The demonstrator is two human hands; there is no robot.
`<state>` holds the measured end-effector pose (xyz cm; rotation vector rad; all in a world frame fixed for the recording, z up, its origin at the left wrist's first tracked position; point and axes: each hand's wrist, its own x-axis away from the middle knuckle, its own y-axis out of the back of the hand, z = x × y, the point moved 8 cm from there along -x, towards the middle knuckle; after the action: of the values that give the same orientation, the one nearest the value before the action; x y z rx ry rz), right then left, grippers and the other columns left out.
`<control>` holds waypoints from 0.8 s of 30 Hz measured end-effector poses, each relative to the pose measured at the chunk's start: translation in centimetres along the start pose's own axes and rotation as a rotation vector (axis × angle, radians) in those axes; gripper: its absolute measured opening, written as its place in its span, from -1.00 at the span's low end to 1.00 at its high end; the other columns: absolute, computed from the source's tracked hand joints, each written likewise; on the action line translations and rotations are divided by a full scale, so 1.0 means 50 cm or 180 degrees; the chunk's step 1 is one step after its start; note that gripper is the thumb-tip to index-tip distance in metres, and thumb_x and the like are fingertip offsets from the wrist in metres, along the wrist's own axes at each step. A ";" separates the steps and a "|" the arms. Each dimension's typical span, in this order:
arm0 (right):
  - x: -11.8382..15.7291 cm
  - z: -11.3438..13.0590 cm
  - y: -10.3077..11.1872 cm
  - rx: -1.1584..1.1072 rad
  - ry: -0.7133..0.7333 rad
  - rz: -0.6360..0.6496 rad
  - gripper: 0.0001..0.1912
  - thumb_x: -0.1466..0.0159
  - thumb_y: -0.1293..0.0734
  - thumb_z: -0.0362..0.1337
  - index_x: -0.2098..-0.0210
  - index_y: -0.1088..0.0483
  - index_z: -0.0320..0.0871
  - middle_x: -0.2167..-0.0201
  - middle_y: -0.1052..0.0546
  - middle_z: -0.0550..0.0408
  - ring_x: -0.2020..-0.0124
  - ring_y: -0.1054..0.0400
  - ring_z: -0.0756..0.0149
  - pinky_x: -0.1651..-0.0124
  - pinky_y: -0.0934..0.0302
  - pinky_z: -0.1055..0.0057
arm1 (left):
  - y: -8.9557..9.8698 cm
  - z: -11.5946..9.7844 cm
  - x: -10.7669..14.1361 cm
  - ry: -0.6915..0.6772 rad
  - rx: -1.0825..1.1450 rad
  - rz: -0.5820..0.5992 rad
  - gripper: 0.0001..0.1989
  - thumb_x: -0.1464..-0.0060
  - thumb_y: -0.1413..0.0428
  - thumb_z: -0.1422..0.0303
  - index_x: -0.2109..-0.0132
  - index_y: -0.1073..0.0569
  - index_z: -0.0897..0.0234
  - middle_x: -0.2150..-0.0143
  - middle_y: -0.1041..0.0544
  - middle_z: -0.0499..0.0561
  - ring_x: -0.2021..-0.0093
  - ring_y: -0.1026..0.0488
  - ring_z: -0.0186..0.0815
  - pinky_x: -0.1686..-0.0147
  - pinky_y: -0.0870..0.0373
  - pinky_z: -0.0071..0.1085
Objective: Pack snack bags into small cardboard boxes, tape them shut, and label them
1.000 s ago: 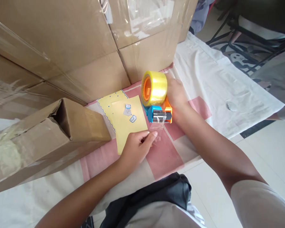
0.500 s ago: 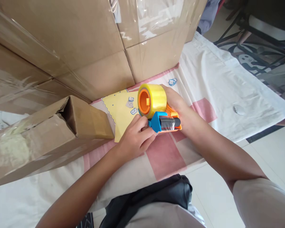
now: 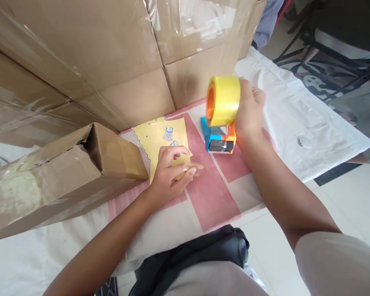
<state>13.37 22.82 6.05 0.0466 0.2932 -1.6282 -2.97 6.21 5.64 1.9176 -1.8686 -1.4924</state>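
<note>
My right hand (image 3: 249,109) grips a tape dispenser (image 3: 221,139) with a blue and orange frame, a black roller and a toothed edge. A wide roll of yellowish tape (image 3: 226,100) sits on its orange hub. The dispenser is raised above the cloth, toward the tall boxes, its handle hidden by my fingers. To its left, my left hand (image 3: 171,172) is apart from it, fingers loosely spread and slightly blurred. That hand hovers over or rests on the yellow printed patch (image 3: 157,137) of the tablecloth; I cannot tell which.
Tall taped cardboard boxes (image 3: 120,45) stand along the back. A smaller taped box (image 3: 120,160) with a gap at its corner lies at left. The pink and white tablecloth (image 3: 216,201) covers the surface, and a dark chair (image 3: 345,41) stands at upper right.
My right hand has carried the tape dispenser up and to the right, away from my left hand. My left hand has let go of the dispenser's blue side and its fingers have spread.
</note>
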 end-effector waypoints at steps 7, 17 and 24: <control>-0.039 -0.073 0.017 0.0312 -0.0073 -0.0127 -0.40 -0.38 -0.28 0.01 0.69 -0.04 -0.06 0.67 -0.07 0.22 0.63 0.05 0.46 0.53 0.06 0.36 | 0.010 0.034 0.015 0.0934 0.1226 -0.0055 -0.64 -0.32 -0.05 0.24 0.42 -0.55 0.22 0.41 -0.59 0.00 0.33 -0.52 -0.29 0.12 -0.45 -0.26; 0.047 0.150 0.023 0.0421 0.1744 -0.0488 -0.74 -0.35 -0.26 -0.30 0.49 -0.30 -0.02 0.47 -0.30 0.13 0.36 -0.21 0.31 0.18 -0.08 0.33 | 0.092 -0.016 0.064 0.1826 0.1624 0.0008 -0.90 -0.18 -0.20 0.34 0.29 -0.56 0.25 0.46 -0.57 -0.07 0.58 -0.44 -0.45 0.53 -0.36 -0.53; 0.315 0.287 -0.322 0.1069 0.1984 0.4085 -0.80 -0.27 -0.41 -0.21 0.45 -0.45 -0.15 0.51 -0.43 0.20 0.49 -0.20 0.46 0.37 -0.01 0.42 | 0.231 -0.066 0.126 0.1671 0.0360 0.0164 -0.83 -0.24 -0.17 0.33 0.34 -0.58 0.19 0.55 -0.52 -0.14 0.50 -0.45 -0.45 0.44 -0.37 -0.56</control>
<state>-1.69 5.17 19.23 0.8348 0.3456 -0.3244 -10.55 -3.58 11.22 2.0299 -1.7604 -0.7716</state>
